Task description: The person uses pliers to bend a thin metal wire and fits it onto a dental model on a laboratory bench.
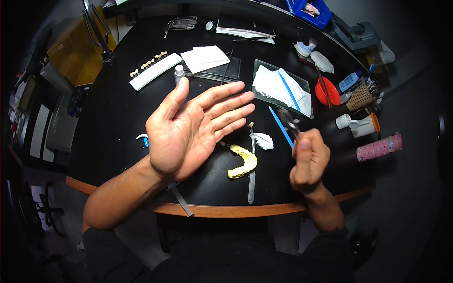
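Note:
My left hand (186, 125) is raised above the table, palm showing, fingers stretched out and thumb apart, with nothing in it. My right hand (310, 158) is closed in a fist around a small dark tool with a shiny part (293, 124), too smeared by motion to name. Between the hands lies a yellow horseshoe-shaped dental model (244, 162). A metal spatula (252, 181) lies beside the model, and a crumpled white tissue (263, 141) lies by the spatula. Left of my right hand is a blue stick-like instrument (280, 125).
A tooth shade guide (155, 70) and small bottle (179, 73) stand at back left. White papers (205, 58) lie behind my left hand. At right are a glass slab (304, 113) with tissue, red bowl (327, 91) and pink bottle (379, 147). A syringe (180, 200) overhangs the front edge.

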`<state>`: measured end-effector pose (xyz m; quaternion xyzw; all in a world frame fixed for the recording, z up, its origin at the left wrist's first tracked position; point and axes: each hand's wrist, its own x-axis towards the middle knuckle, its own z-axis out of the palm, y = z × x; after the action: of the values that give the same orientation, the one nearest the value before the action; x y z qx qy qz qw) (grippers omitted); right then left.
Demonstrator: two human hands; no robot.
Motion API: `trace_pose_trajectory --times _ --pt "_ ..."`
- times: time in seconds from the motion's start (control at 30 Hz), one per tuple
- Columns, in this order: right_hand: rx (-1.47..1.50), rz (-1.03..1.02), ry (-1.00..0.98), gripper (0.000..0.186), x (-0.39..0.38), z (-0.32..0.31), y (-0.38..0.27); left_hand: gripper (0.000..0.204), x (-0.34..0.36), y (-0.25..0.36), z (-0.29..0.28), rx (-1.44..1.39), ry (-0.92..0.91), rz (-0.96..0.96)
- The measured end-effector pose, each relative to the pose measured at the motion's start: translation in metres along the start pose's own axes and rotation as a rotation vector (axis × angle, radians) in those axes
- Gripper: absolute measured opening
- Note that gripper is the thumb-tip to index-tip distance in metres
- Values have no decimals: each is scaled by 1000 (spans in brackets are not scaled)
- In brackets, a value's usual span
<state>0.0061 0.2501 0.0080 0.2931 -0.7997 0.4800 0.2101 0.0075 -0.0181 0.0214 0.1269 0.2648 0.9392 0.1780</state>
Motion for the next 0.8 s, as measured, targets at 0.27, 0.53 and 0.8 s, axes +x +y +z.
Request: trace_pose_trajectory --times 0.27,0.53,0.8 --pt "-65 119 -3 30 9 8 -4 88 0 0 0 5 8 35" --pt "-134 87 -128 31 9 11 -4 88 0 2 0 26 20 64" --pt "-161 130 -140 30 11 9 4 88 -1 2 -1 2 -6 28"
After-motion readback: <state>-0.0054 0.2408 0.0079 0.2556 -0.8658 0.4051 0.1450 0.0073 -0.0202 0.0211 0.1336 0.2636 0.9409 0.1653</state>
